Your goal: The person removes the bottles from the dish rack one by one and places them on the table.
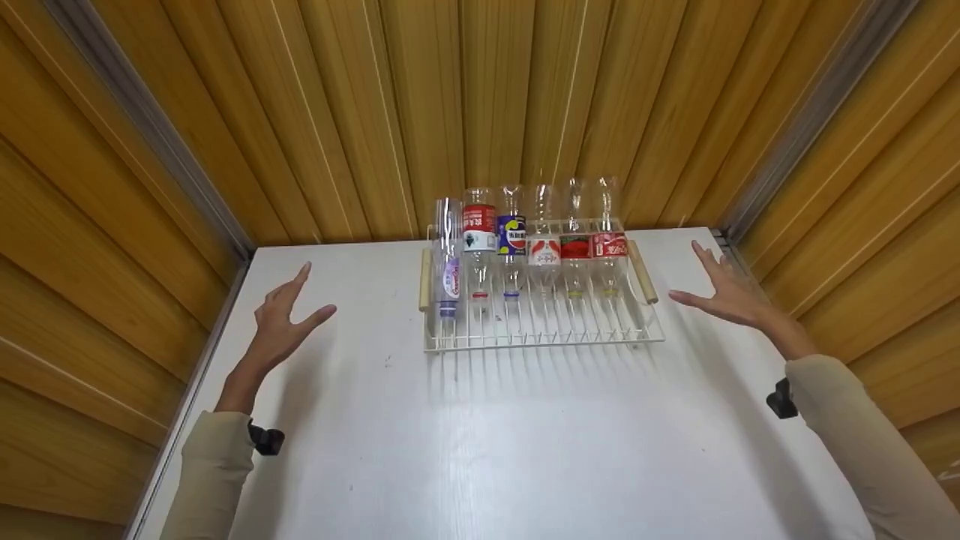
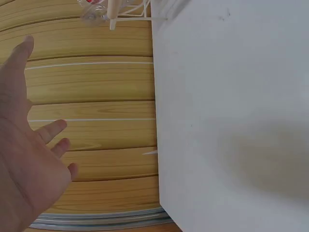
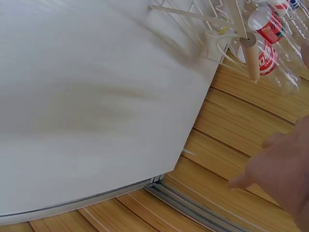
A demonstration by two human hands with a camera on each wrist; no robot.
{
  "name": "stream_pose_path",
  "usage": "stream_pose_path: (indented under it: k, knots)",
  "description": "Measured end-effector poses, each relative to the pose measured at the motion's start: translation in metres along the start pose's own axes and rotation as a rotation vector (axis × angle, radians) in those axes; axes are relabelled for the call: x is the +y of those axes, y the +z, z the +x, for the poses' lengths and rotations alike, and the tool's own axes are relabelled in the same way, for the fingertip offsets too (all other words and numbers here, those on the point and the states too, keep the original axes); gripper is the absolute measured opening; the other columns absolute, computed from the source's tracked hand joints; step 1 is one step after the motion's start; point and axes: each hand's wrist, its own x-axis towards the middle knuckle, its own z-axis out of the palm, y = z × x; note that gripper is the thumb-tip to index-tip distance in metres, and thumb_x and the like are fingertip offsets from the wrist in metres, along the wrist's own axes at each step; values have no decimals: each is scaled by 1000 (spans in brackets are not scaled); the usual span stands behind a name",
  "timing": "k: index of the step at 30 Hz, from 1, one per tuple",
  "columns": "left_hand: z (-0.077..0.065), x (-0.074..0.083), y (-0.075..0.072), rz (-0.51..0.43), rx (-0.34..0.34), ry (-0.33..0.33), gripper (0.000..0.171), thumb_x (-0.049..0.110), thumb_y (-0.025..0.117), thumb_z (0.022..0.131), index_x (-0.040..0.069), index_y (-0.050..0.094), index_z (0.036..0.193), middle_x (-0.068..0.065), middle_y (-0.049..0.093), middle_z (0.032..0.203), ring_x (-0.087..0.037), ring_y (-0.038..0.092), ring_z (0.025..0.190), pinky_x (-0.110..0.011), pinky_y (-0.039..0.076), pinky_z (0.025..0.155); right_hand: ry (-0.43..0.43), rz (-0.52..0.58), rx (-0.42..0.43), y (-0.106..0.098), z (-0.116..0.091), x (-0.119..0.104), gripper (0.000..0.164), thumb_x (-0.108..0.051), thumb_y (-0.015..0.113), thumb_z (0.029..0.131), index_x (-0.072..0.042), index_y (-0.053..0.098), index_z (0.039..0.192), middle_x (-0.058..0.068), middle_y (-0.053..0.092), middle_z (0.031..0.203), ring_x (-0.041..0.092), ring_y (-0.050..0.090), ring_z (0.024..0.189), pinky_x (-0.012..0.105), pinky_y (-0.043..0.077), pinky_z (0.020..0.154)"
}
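Observation:
A white wire rack (image 1: 540, 345) with wooden handles stands at the back of the table, holding several empty plastic bottles in a row, bases up and necks toward me. Leftmost is a clear bottle with a purple-tinted neck (image 1: 448, 255); beside it are one with a red and white label (image 1: 480, 217) and one with a blue label (image 1: 512, 235). A bottle with a red label (image 1: 610, 244) is at the right end. My left hand (image 1: 277, 322) hovers left of the rack, fingers spread, holding nothing. To the rack's right, my right hand (image 1: 731, 296) is likewise spread, apart from the handle (image 1: 643, 271).
The white table (image 1: 487, 450) carries the rack near its back edge. Wood-patterned panels (image 1: 495, 90) close off the back and both sides, with metal posts (image 1: 150, 127) at the corners. A black wrist device (image 1: 266, 438) sits on the left sleeve.

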Motion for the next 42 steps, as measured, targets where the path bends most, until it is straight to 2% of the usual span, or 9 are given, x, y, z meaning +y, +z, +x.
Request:
stream_pose_path:
  k: [3, 9, 19, 24, 26, 31, 33, 38, 42]
  knots:
    - [4, 7, 5, -80, -68, -15, 83, 51, 64, 97, 31, 20, 164, -19, 34, 164, -45, 19, 153, -77, 7, 117, 0, 108, -42, -3, 5, 0, 102, -51, 59, 98, -17, -10, 165, 26, -6, 170, 57, -5, 153, 85, 6, 110]
    - [10, 15, 30, -123, -137, 9, 75, 49, 69, 95, 28, 38, 159, -16, 42, 161, -41, 24, 152, -75, 13, 119, 16, 204, -94, -9, 9, -5, 91, -49, 56, 100, -16, 2, 166, 29, 13, 168, 56, 7, 153, 83, 13, 112]
    - [25, 29, 69, -304, -246, 52, 71, 39, 69, 97, 25, 37, 159, -16, 48, 157, -39, 38, 148, -64, 28, 119, 6, 349, -93, -3, 21, -2, 74, -38, 49, 106, -8, 13, 164, 30, 33, 161, 49, 38, 145, 67, 36, 115]
    - [35, 41, 84, -376, -303, 63, 70, 37, 67, 98, 25, 37, 160, -18, 48, 155, -41, 41, 145, -63, 31, 118, -26, 383, -69, 0, 30, -3, 66, -31, 47, 108, -6, 20, 163, 26, 33, 162, 45, 44, 142, 58, 41, 115]
    - [38, 44, 90, -388, -321, 55, 70, 38, 68, 98, 27, 37, 160, -17, 48, 156, -41, 41, 145, -63, 31, 118, -24, 393, -53, 1, 33, -4, 65, -31, 49, 108, -7, 23, 162, 26, 34, 162, 44, 44, 141, 51, 45, 114]
    - [42, 47, 102, -389, -343, 31, 71, 36, 69, 97, 29, 36, 160, -16, 47, 157, -40, 42, 145, -61, 34, 118, 7, 406, -36, 3, 44, -11, 68, -35, 53, 107, -7, 25, 162, 25, 36, 161, 42, 45, 141, 20, 51, 98]
    - [43, 47, 105, -389, -345, 31, 71, 36, 70, 97, 30, 36, 160, -16, 47, 157, -39, 43, 145, -60, 35, 118, 15, 412, -35, 4, 49, -12, 68, -34, 53, 107, -6, 24, 162, 26, 37, 160, 42, 44, 142, 23, 51, 101]
    - [44, 46, 111, -407, -349, 41, 73, 35, 72, 96, 31, 37, 159, -15, 47, 157, -39, 45, 143, -59, 38, 117, 30, 461, -27, 10, 64, -14, 67, -28, 51, 108, -3, 21, 162, 30, 34, 159, 46, 41, 143, 58, 39, 117]
    - [45, 46, 113, -424, -357, 47, 73, 30, 73, 95, 31, 37, 159, -16, 46, 157, -40, 45, 143, -59, 39, 116, 51, 477, -26, 15, 77, -19, 67, -25, 51, 108, -1, 20, 162, 31, 32, 160, 47, 38, 144, 60, 36, 118]
